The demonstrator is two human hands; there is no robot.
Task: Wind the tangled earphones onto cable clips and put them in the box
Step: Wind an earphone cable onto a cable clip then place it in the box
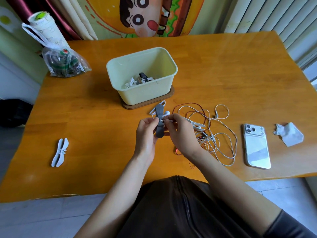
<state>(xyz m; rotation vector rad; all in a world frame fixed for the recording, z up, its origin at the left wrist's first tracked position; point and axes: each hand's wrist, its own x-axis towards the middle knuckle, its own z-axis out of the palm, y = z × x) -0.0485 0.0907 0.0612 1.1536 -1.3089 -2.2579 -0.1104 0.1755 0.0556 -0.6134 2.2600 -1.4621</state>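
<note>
My left hand (147,133) grips a dark grey cable clip (159,121) upright over the table's middle. My right hand (180,131) pinches a white earphone cable (223,141) at the clip's waist, where a turn of cable crosses it. An earbud (167,112) sticks out beside the clip. To the right lies the tangle of white and red earphone cables (204,115) with a white clip (197,125) among them. The pale green box (142,74) behind holds wound earphones (140,79). A white clip (60,152) lies at the left.
A phone (256,146) lies face down at the right, with a crumpled tissue (289,134) beyond it. A plastic bag (63,62) and a cup sit at the table's back left corner. The box stands on a brown lid (149,103).
</note>
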